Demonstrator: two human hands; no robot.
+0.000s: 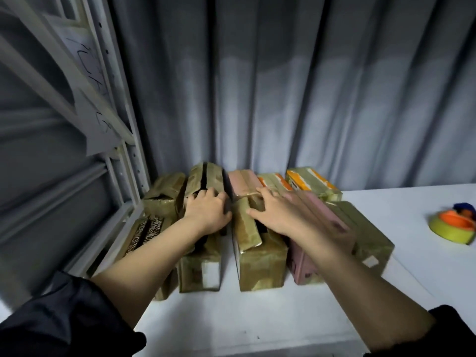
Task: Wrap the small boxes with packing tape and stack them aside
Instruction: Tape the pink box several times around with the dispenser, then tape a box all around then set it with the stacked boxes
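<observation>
Taped box [246, 228] btwn both hands, long axis running away from viewer; left hand [207, 213] curled on neighbouring box [203, 181], right hand [273, 215] flat, fingers straight on it.

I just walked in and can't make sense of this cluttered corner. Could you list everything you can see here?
taped boxes: about ten, exact count unclear; mostly olive-brown under tape, packed in rows at the table's back left.
pink boxes: two, one at the front under the right forearm, one in the back row.
orange-and-white boxes: two, back row, right end.
tape roll: one, yellow-green with an orange core, far right of the table.
table: one, white, under everything.
curtain: one, grey, pleated, behind the table.
metal rack: one, pale grey, left side, with a handwritten paper sheet.
left hand: fingers curled over a dark taped box.
right hand: fingers spread on a taped box.
</observation>
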